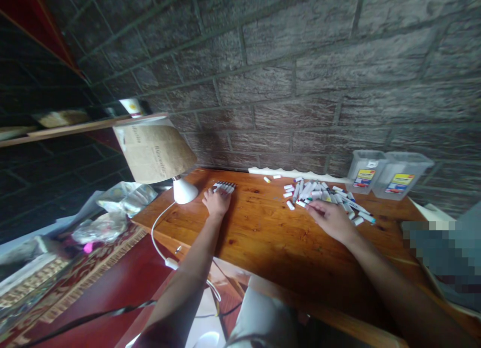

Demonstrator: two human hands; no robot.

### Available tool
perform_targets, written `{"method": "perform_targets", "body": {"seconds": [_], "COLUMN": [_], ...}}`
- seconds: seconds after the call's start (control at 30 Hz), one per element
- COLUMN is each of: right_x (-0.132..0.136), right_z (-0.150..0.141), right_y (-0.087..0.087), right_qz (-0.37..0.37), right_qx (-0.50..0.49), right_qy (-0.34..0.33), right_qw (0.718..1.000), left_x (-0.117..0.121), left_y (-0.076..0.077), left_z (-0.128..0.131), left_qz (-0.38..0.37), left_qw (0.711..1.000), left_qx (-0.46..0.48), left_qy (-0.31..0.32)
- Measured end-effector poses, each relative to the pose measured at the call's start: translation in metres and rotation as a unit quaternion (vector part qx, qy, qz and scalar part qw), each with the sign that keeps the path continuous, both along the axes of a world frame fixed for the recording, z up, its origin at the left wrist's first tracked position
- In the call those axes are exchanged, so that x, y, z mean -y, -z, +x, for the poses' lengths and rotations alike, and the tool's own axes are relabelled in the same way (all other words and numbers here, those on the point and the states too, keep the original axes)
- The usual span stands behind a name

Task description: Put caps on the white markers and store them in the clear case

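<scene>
On the wooden table, my left hand (217, 203) lies over a row of white markers (225, 186) with dark tips, its fingers curled onto them. The near ends of that row are hidden under my fingers. My right hand (332, 219) is closed in a pinch at the front of a loose pile of markers (310, 189). Between its thumb and fingers is a white marker (302, 204), pointing left, with a red tip at its end. Several short white caps (288, 189) lie scattered left of the pile.
A lamp (185, 192) with a brown paper shade stands at the table's left end, its white cord hanging over the edge. Two clear plastic containers (400, 177) stand at the back right. A white wavy strip (263, 172) runs along the brick wall. A person's sleeve (464, 238) shows at right.
</scene>
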State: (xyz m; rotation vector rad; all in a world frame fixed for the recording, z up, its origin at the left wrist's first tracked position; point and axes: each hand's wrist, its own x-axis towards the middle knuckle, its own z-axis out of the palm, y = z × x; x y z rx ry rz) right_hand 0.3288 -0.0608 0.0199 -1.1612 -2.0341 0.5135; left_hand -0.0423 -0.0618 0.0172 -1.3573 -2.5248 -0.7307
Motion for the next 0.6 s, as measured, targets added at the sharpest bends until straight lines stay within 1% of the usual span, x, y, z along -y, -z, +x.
{"method": "perform_targets", "body": {"seconds": [0.2,0.4,0.6], "right_x": [-0.0006,0.0001,0.0071], "right_z": [-0.0002,-0.0015,-0.0001], "right_y": [0.0033,-0.0015,0.0028], "right_qz": [0.0,-0.012,-0.006], "right_qx": [-0.002,-0.002,-0.006], "right_qy": [-0.012,-0.005,-0.014], "right_qw": [1.0,1.0,1.0], "left_x": [-0.0027,0.0004,0.0017], "left_y": [-0.0012,0.0003,-0.0021], "left_z": [0.0014,0.0008,0.0026], "left_qz": [-0.002,0.001,-0.007], "left_qw": [1.0,1.0,1.0], "left_qx": [-0.006,-0.006,0.009], "left_qy": [0.005,0.016,0.005]}}
